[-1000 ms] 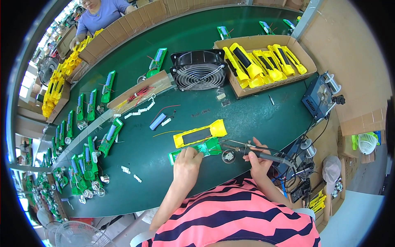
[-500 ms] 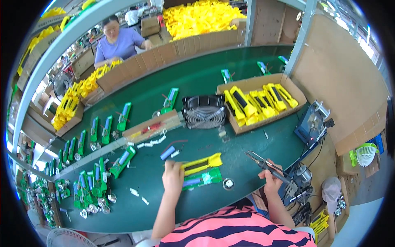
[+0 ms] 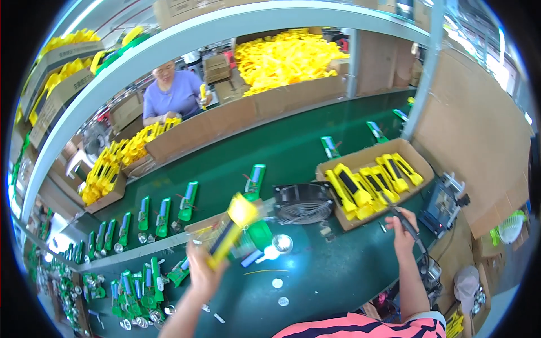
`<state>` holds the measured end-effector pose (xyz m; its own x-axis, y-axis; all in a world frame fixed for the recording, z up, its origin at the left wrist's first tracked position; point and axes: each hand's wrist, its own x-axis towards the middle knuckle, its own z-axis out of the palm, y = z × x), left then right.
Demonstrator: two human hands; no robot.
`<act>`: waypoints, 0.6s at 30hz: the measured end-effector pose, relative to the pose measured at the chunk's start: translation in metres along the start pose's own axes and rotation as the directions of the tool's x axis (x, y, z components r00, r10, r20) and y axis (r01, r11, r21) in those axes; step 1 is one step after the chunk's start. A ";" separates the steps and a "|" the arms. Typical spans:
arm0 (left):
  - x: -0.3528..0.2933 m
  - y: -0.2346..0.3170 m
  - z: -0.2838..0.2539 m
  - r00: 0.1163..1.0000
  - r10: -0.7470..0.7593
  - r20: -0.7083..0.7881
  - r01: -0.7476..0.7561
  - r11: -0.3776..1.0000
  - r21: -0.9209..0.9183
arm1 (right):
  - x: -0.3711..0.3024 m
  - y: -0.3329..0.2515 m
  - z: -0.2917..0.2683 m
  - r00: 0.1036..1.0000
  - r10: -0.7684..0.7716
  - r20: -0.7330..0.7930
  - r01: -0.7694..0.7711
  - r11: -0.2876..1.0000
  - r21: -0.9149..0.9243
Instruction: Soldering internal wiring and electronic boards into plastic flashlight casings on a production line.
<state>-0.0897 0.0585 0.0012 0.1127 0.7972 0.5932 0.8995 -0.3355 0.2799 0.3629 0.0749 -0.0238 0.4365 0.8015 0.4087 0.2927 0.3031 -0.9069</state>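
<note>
Raised over the table, my left hand [image 3: 204, 267] is closed around a yellow plastic casing [image 3: 224, 239] with a dark strip, blurred by motion. Behind it is a green casing half [image 3: 260, 234], seemingly held along with it. Beside the green half a round silver lamp reflector [image 3: 282, 243] shows, and bright light falls on the table below. A blue cell [image 3: 251, 258] is near the reflector; whether it is attached I cannot tell. My right hand [image 3: 403, 231] grips a soldering iron [image 3: 406, 219], its tip pointing toward the carton of yellow casings.
A carton [image 3: 389, 211] of yellow casings stands at the right, next to a black fan [image 3: 303, 204]. Green casings with blue cells [image 3: 189, 201] line the belt [image 3: 225, 160]. More green assemblies [image 3: 135, 296] lie at left. A blue soldering unit [image 3: 439, 205] stands far right. A co-worker [image 3: 172, 96] sits across.
My left hand has lifted the yellow casing off the table; the green half has risen beside it. A bright light now shows. My right hand has moved up and right with the soldering iron. The view has shifted.
</note>
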 end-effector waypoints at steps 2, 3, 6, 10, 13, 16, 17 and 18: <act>0.067 -0.041 0.006 0.994 -0.097 0.046 0.098 0.995 -0.004 | 0.018 0.012 -0.006 0.994 -0.104 0.040 0.109 0.979 -0.174; 0.096 -0.064 0.019 0.982 -0.188 0.014 0.188 0.982 0.007 | 0.025 0.012 -0.007 0.994 -0.069 0.089 0.090 0.962 -0.257; 0.134 -0.163 0.059 0.925 -0.360 -0.122 0.370 0.925 0.084 | 0.042 0.000 0.016 0.980 -0.050 0.192 0.135 0.876 -0.462; 0.132 -0.243 0.106 0.692 -0.716 -0.091 0.713 0.658 0.242 | 0.059 0.013 0.042 0.973 0.124 0.193 0.011 0.815 -0.580; 0.160 -0.239 0.107 0.532 -0.834 0.148 0.627 0.505 0.593 | 0.068 0.016 0.051 0.958 0.181 0.224 0.040 0.686 -0.726; 0.175 -0.254 0.090 0.809 -0.544 -0.221 0.508 0.460 0.728 | 0.072 0.023 0.055 0.957 0.112 0.269 0.134 0.652 -0.747; 0.174 -0.264 0.086 0.821 -0.522 -0.229 0.496 0.457 0.739 | 0.073 0.025 0.059 0.957 0.114 0.268 0.123 0.675 -0.727; 0.167 -0.268 0.087 0.772 -0.604 -0.197 0.533 0.448 0.717 | 0.073 0.028 0.060 0.957 0.119 0.265 0.119 0.671 -0.731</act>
<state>-0.2748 0.3252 -0.0400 -0.5391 0.7197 0.4376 0.7663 0.6347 -0.0997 0.3522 0.1731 -0.0259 0.2267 0.9399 0.2555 0.8708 -0.0781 -0.4854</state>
